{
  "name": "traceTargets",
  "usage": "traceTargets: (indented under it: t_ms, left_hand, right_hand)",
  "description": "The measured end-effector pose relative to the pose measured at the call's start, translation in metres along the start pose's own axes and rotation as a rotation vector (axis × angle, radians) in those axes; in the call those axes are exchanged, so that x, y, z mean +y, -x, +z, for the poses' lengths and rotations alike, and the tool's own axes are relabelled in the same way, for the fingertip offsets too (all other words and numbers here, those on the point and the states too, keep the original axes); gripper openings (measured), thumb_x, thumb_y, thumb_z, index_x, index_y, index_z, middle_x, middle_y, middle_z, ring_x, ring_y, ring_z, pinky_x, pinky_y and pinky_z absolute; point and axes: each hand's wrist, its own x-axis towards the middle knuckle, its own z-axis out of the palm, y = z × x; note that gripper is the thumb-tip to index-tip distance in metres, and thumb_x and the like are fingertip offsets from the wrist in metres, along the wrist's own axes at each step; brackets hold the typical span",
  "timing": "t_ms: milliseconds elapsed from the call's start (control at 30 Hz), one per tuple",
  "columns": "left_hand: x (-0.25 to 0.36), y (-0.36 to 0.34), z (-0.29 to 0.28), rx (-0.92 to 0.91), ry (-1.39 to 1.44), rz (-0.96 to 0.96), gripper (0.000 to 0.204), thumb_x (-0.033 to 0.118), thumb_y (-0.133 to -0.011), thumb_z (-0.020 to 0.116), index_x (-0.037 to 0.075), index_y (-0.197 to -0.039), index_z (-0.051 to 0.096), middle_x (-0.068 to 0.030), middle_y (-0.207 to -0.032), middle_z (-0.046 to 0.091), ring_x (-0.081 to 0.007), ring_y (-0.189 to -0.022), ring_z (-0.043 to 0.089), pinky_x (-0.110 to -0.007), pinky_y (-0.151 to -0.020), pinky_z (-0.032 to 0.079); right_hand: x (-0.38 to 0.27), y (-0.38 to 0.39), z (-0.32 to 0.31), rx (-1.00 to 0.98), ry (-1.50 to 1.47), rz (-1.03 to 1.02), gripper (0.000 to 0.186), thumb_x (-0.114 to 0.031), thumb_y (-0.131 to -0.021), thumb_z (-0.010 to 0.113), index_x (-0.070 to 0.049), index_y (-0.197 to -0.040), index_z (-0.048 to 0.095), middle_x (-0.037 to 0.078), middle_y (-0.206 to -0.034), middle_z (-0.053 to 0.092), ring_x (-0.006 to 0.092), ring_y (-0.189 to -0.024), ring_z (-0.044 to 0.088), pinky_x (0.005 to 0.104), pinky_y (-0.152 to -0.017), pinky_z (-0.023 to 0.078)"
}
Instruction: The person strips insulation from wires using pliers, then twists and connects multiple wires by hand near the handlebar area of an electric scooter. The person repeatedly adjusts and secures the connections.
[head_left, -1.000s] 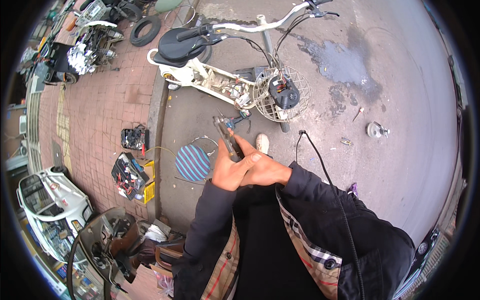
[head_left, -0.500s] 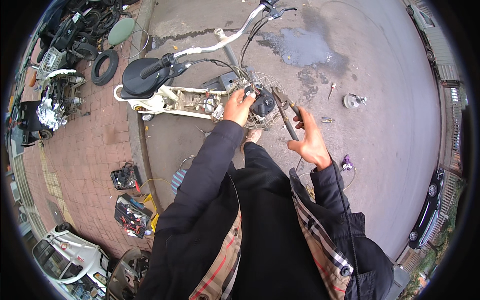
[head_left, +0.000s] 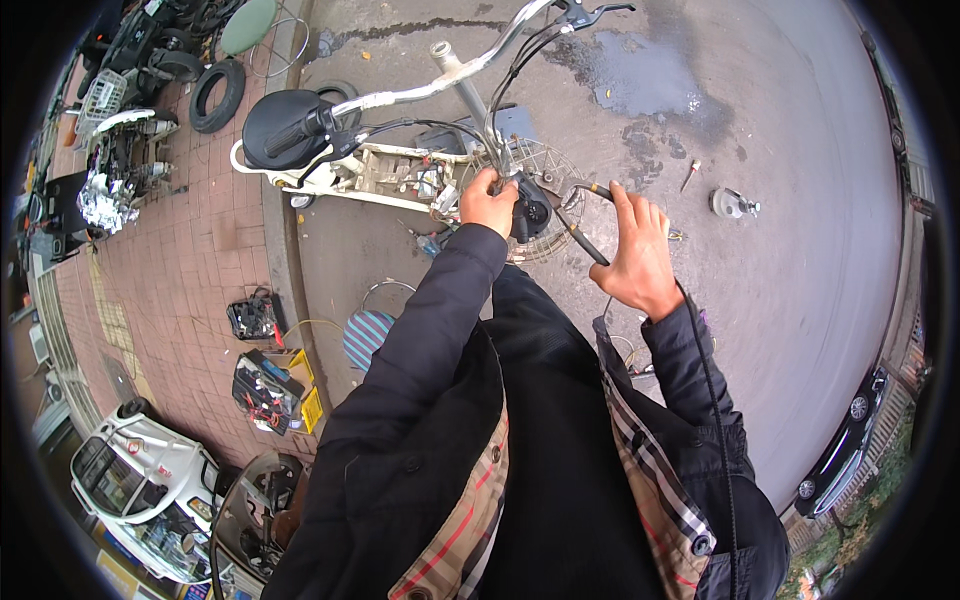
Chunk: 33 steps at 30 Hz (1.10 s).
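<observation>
My left hand (head_left: pixel 489 206) is closed on the edge of a black rounded housing (head_left: pixel 533 210) at the front of a cream electric scooter frame (head_left: pixel 385 165). My right hand (head_left: pixel 640 243) holds long-handled pincers (head_left: pixel 585 240); the fingers lie on the upper handle and the thumb on the lower one. Their handles are spread apart. The jaws are against or very close to the housing's right side; I cannot tell what lies between them. Below the housing shows a round wire basket (head_left: pixel 565 240). Black cables (head_left: pixel 515 70) run from the silver handlebar (head_left: pixel 420 95) down to the housing.
A black seat (head_left: pixel 280 130) sits on the scooter's left end. To the right on the asphalt lie a screwdriver (head_left: pixel 690 176) and a clear container (head_left: pixel 733 203). A striped stool (head_left: pixel 367 340) stands near the kerb (head_left: pixel 285 220), with a toolbox (head_left: pixel 265 390) on the bricks beyond.
The pincers' handles have spread wider and their jaws have come down beside the housing. My left hand has shifted its grip on the housing's edge. The whole view has moved slightly.
</observation>
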Motion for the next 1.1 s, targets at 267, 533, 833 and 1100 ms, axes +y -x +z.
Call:
traceTargets:
  t_ms: [267, 533, 833, 1100]
  left_hand:
    - [0.023, 0.01, -0.009, 0.106, -0.289, 0.291, 0.024, 0.017, -0.079, 0.074, 0.003, -0.098, 0.069, -0.017, -0.093, 0.071, -0.037, -0.088, 0.067, -0.045, -0.082, 0.05]
    - [0.027, 0.01, -0.016, 0.101, -0.453, 0.399, 0.023, 0.02, -0.082, 0.072, 0.003, -0.098, 0.07, -0.0162, -0.092, 0.071, -0.0359, -0.088, 0.066, -0.045, -0.085, 0.046]
    - [0.046, 0.014, -0.019, 0.02, -0.566, 0.319, 0.027, 0.023, -0.083, 0.068, 0.001, -0.099, 0.07, -0.017, -0.095, 0.073, -0.036, -0.089, 0.067, -0.046, -0.086, 0.046]
    - [0.054, 0.015, -0.023, 0.002, -0.534, 0.266, 0.03, 0.025, -0.082, 0.07, 0.001, -0.1, 0.071, -0.0176, -0.095, 0.073, -0.0363, -0.089, 0.069, -0.045, -0.09, 0.047]
  right_hand:
    - [0.007, -0.063, -0.013, -0.109, 0.307, -0.379, 0.094, -0.012, -0.057, 0.069, 0.007, -0.144, 0.04, 0.02, -0.121, 0.051, 0.0372, -0.116, 0.048, 0.0499, -0.115, 0.027]
    - [-0.003, -0.068, -0.02, -0.161, 0.394, -0.376, 0.098, -0.013, -0.057, 0.069, 0.007, -0.147, 0.037, 0.021, -0.122, 0.05, 0.0373, -0.118, 0.048, 0.0515, -0.116, 0.025]
    - [-0.018, -0.056, -0.025, -0.108, 0.45, -0.365, 0.096, -0.013, -0.058, 0.07, 0.008, -0.147, 0.038, 0.022, -0.121, 0.05, 0.0377, -0.118, 0.047, 0.0517, -0.112, 0.029]
    - [-0.016, -0.052, -0.021, -0.24, 0.401, -0.27, 0.076, -0.008, -0.063, 0.068, 0.004, -0.136, 0.048, 0.017, -0.097, 0.055, 0.0345, -0.1, 0.059, 0.0442, -0.084, 0.048]
